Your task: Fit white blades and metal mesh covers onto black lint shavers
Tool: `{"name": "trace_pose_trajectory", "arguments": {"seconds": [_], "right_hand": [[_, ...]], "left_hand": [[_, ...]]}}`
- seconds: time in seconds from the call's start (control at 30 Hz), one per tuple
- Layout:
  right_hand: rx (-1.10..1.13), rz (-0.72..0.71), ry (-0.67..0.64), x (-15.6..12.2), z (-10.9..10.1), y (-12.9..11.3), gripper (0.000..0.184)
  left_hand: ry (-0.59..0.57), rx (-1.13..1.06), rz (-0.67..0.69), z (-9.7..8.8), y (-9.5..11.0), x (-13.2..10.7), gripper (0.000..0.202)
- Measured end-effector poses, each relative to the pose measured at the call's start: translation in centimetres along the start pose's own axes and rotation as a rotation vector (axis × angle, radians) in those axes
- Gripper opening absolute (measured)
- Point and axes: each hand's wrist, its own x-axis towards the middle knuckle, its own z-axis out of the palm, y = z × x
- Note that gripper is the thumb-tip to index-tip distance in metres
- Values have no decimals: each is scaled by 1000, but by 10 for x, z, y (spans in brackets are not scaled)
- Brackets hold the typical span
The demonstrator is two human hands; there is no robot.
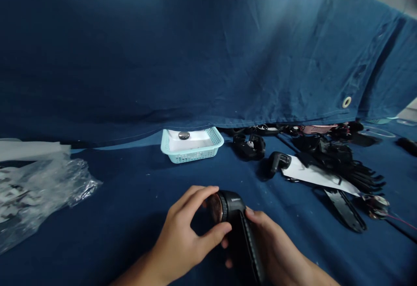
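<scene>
Between my hands is a black handheld device (243, 238) with an angled neck, tilted so its round head faces left. The head carries a ribbed ring and a shiny copper-brown face. My left hand (185, 229) curls its fingers and thumb around the rim of that head. With thumb on the upper side and fingers behind, my right hand (273, 242) grips the handle; part of those fingers is hidden. Beyond them stands a light-blue basket (192, 156) with white paper and a round, dark-topped metallic piece (184, 135) inside.
Clear plastic bags (65, 190) with white parts lie at the left. On the right are a similar black angled housing (276, 163), black gloves (345, 171), a long black shell (347, 212) and a coil-like part with wires (377, 206). A blue cloth (195, 51) hangs across the back.
</scene>
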Motion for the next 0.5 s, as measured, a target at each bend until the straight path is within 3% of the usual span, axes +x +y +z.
{"name": "trace_pose_trajectory", "arguments": {"seconds": [0.17, 0.5], "right_hand": [[27, 40, 57, 0, -1, -2, 41], [17, -24, 29, -1, -4, -1, 36]], "left_hand": [[-26, 58, 46, 0, -2, -2, 48], [-18, 70, -73, 1, 0, 0, 41]]}}
